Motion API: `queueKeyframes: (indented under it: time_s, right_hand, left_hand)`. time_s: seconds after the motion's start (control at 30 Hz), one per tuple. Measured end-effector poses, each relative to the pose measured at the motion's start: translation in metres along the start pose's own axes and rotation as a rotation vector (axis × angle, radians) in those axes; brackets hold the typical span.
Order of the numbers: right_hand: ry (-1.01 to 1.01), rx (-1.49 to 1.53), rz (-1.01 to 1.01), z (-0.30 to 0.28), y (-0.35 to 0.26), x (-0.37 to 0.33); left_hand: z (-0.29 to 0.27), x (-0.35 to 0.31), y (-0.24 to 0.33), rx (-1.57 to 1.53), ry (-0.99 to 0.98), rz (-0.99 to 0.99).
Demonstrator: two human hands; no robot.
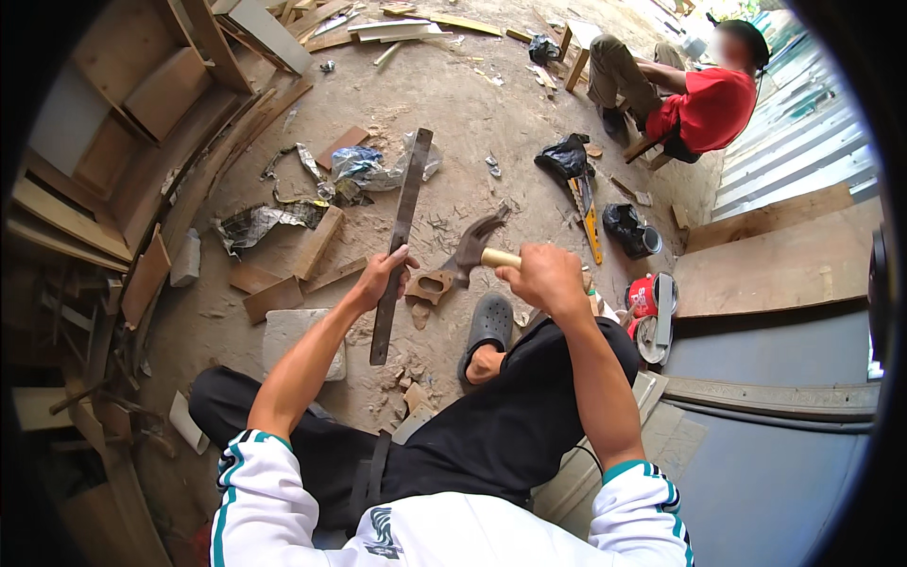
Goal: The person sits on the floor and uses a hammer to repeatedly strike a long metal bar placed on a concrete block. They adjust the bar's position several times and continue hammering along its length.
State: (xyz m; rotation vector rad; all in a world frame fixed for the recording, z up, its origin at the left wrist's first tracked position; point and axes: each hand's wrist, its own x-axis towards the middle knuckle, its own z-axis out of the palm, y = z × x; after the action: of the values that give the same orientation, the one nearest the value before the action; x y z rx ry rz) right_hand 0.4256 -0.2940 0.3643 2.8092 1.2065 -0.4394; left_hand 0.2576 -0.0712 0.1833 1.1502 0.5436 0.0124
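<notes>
Two bare hands at work over a littered dirt floor: the left hand (385, 276) pinches a long dark metal strip (408, 203), the right hand (548, 277) grips a claw hammer (498, 257).

The strip runs from beyond the left hand back toward the body, thumb laid along its face; the hammer's pale handle sits in the closed right fist, its head between the hands, beside a wooden piece with an oval opening (440, 277); whether they touch cannot be told. Wood scraps (321, 243) lie left of the left hand. Ahead of the right hand rests a yellow tool (590, 222); farther off, to its right, sits a person in a red shirt (704, 109).
</notes>
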Motion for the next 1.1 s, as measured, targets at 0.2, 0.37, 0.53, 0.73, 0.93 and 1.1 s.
queueKeyframes:
  time_s: [0.2, 0.37, 0.53, 0.73, 0.93, 1.1]
  right_hand:
    - [0.194, 0.592, 0.2, 0.003, -0.003, 0.029]
    - [0.331, 1.403, 0.135, 0.001, -0.013, 0.039]
    - [0.44, 1.504, 0.05, 0.001, -0.024, 0.042]
    - [0.437, 1.555, -0.03, 0.004, -0.037, 0.039]
    - [0.51, 1.455, -0.024, 0.007, -0.036, 0.039]
    - [0.555, 1.428, -0.038, 0.008, -0.03, 0.038]
  left_hand:
    - [0.003, -0.05, 0.016, 0.072, -0.11, 0.038]
    - [0.007, -0.083, 0.022, 0.092, -0.245, -0.011]
    - [0.012, -0.099, 0.028, 0.127, -0.259, -0.02]
    - [0.02, -0.102, 0.025, 0.224, -0.203, 0.017]
    - [0.033, -0.103, 0.031, 0.363, -0.13, 0.017]
    - [0.039, -0.101, 0.032, 0.437, -0.098, 0.076]
